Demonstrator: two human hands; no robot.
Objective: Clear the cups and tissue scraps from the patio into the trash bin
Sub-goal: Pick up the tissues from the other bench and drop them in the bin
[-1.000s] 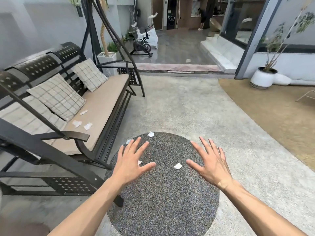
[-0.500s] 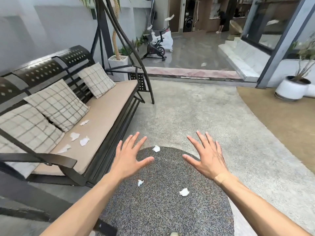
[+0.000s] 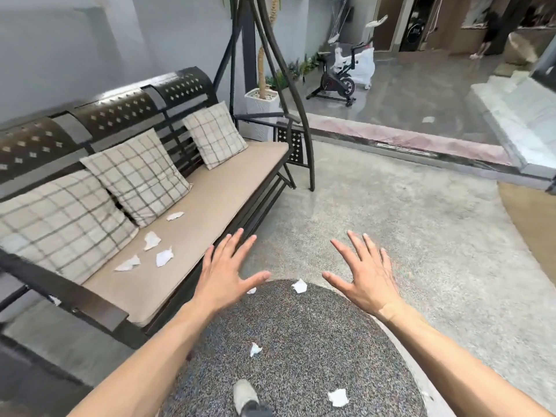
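Four tissue scraps [image 3: 152, 239] lay on the bench [image 3: 210, 200] cushion to your left, below the checked pillows [image 3: 141, 173]. Your left hand [image 3: 224, 270] hovered with fingers spread, holding nothing. More scraps [image 3: 299, 286] dotted the round speckled mat [image 3: 301, 341] on the floor, and your right hand [image 3: 365, 273] hovered likewise splayed and empty.

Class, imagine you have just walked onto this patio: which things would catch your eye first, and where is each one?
Two open, empty hands, the left hand and the right hand, spread in the foreground above a round dark mat. White tissue scraps dot that mat, and more scraps lie on the swing bench's tan cushion at left.
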